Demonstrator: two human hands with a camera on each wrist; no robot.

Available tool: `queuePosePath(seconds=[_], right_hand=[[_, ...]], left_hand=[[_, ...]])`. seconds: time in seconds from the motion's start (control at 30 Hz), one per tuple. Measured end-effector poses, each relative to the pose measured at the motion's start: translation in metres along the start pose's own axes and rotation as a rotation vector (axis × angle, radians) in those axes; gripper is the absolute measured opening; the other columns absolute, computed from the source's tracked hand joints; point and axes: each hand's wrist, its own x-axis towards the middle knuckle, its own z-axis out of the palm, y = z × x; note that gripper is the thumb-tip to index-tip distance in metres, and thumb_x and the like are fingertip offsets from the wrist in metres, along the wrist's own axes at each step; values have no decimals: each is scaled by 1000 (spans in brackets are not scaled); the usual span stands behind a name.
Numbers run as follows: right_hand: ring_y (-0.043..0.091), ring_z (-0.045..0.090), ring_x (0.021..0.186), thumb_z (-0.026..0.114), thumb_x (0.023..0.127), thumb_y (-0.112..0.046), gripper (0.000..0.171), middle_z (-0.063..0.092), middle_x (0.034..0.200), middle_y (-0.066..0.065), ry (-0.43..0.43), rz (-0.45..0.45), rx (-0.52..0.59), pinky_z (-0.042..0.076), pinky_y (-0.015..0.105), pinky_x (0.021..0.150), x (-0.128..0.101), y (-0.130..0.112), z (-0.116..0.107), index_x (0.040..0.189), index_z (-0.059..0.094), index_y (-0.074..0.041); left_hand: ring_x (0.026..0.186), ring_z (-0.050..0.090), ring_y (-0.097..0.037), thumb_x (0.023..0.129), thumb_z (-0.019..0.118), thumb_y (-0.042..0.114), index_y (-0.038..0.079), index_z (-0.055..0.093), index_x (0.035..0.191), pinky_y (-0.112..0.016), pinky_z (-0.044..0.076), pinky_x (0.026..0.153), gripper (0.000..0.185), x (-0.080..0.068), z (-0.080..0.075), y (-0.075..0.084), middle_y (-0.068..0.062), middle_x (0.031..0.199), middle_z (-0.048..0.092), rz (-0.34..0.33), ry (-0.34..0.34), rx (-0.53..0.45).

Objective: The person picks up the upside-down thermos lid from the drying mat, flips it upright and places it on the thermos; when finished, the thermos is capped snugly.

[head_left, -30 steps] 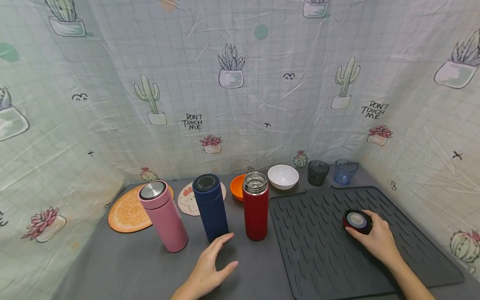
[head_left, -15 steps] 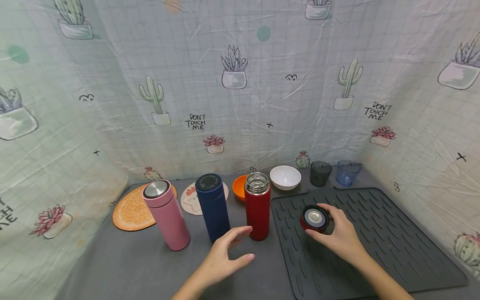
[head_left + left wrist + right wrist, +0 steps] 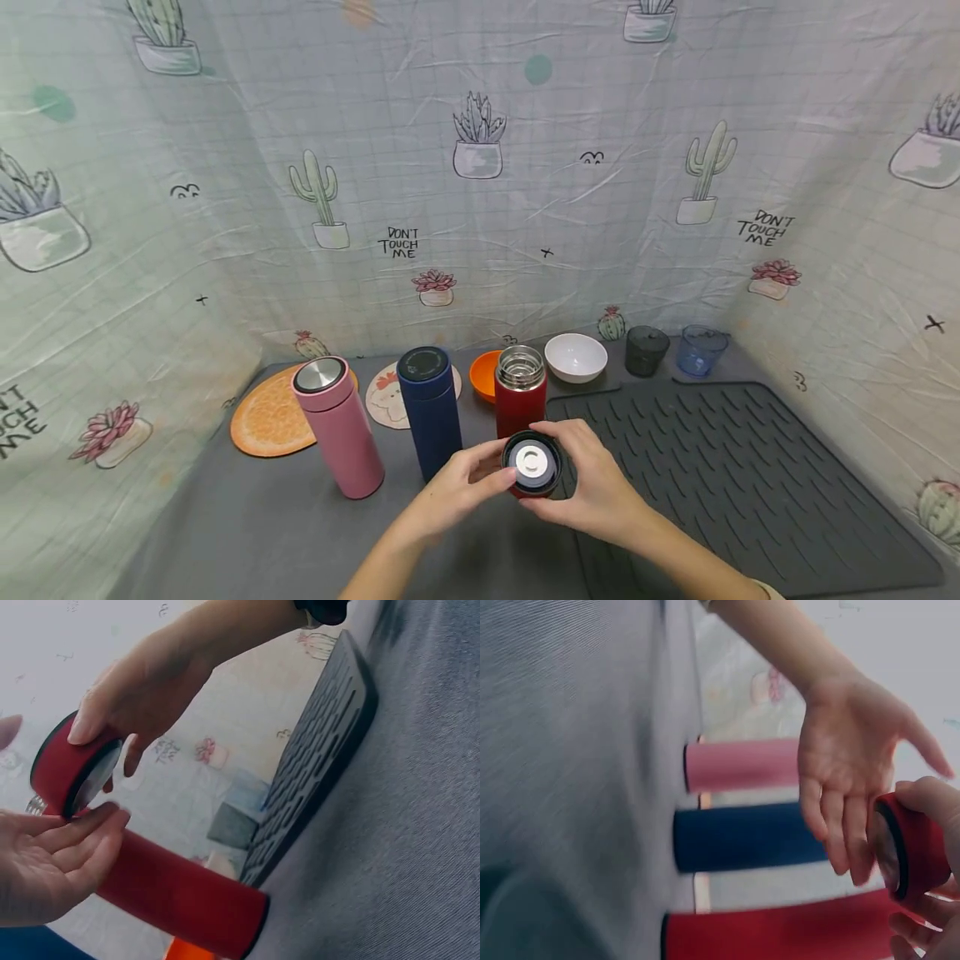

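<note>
My right hand (image 3: 592, 492) grips a red bottle lid (image 3: 532, 465) with a black rim, its pale inner side turned up towards the head camera. My left hand (image 3: 453, 492) is at the lid's left side; in the right wrist view its fingers (image 3: 851, 840) are nearly straight, with the tips against or just beside the rim. Behind the lid stands an uncapped red thermos (image 3: 520, 410), its steel mouth showing and its lower part hidden by the hands. To its left are a blue thermos (image 3: 431, 421) and a pink thermos (image 3: 345, 442), both capped and upright.
A ridged dark drying mat (image 3: 720, 475) covers the right side. Along the back sit an orange bowl (image 3: 483, 377), a white bowl (image 3: 576, 358), a dark cup (image 3: 647, 352) and a blue cup (image 3: 701, 352). An orange-slice mat (image 3: 266, 417) and a chicken coaster (image 3: 384, 404) lie left.
My right hand has carried the lid left from above the drying mat to in front of the red thermos. My left hand has moved right and up to meet it.
</note>
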Motion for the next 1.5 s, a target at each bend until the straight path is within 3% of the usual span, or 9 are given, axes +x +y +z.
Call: queuePosePath(seconds=[0.3, 0.53, 0.67, 0.83, 0.93, 1.1, 1.2, 1.33, 1.5], right_hand=[[13, 43, 102, 81, 67, -36, 71, 53, 112, -4, -39, -59, 26, 44, 31, 81, 21, -9, 25, 125, 47, -16], [13, 41, 104, 79, 69, -37, 72, 50, 117, -7, -82, -8, 81, 47, 30, 82, 25, -8, 28, 129, 44, -19], [14, 42, 108, 78, 69, -40, 73, 48, 119, -11, -116, 64, 140, 47, 35, 86, 26, -5, 23, 130, 43, -19], [13, 46, 104, 77, 72, -36, 70, 49, 115, -7, -151, 96, 198, 47, 36, 83, 26, -5, 19, 131, 43, -18], [14, 50, 99, 77, 74, -31, 69, 51, 113, -6, -177, 113, 260, 47, 32, 81, 26, -6, 18, 132, 42, -21], [17, 53, 102, 74, 77, -18, 70, 51, 121, -1, -243, 140, 437, 46, 32, 86, 25, -6, 16, 136, 37, -16], [19, 52, 108, 70, 80, -10, 70, 48, 128, 3, -277, 160, 587, 45, 34, 89, 24, -6, 17, 139, 32, -13], [24, 49, 114, 64, 84, -5, 64, 42, 132, 10, -265, 153, 730, 45, 36, 90, 24, -7, 18, 139, 31, -9], [26, 49, 112, 64, 84, -4, 61, 42, 130, 12, -227, 144, 758, 46, 39, 88, 24, -11, 19, 137, 34, -9]], left_hand=[[63, 64, -13, 89, 60, 25, -8, 59, 101, -30, 54, 63, 36, 2, -13, -2, -7, 81, 66, -102, 118, -65], [66, 64, -16, 87, 62, 22, -8, 60, 102, -33, 54, 64, 33, 1, -21, -1, -8, 82, 66, -83, 146, -36], [71, 62, -15, 85, 66, 20, -1, 62, 106, -28, 52, 66, 30, -2, -24, 6, -6, 87, 66, -21, 204, 123], [75, 63, -14, 79, 72, 13, 7, 63, 106, -28, 52, 69, 29, -11, -20, 29, -3, 90, 66, 132, 315, 335], [82, 61, -13, 73, 76, 6, 8, 64, 104, -30, 51, 75, 33, -15, -17, 37, -1, 94, 66, 294, 365, 438], [99, 58, -19, 66, 76, -8, 8, 64, 104, -31, 48, 85, 44, -8, -20, 22, -7, 105, 64, 637, 379, 580], [106, 55, -24, 65, 75, -10, 10, 65, 104, -32, 44, 92, 45, -1, -21, 11, -8, 108, 63, 790, 365, 643], [112, 50, -28, 66, 75, -6, 13, 65, 103, -40, 37, 97, 43, 3, -20, 6, -6, 108, 64, 912, 347, 741], [115, 47, -30, 79, 71, 8, 15, 65, 103, -43, 34, 97, 26, 2, -17, 6, -5, 111, 63, 964, 343, 802]])
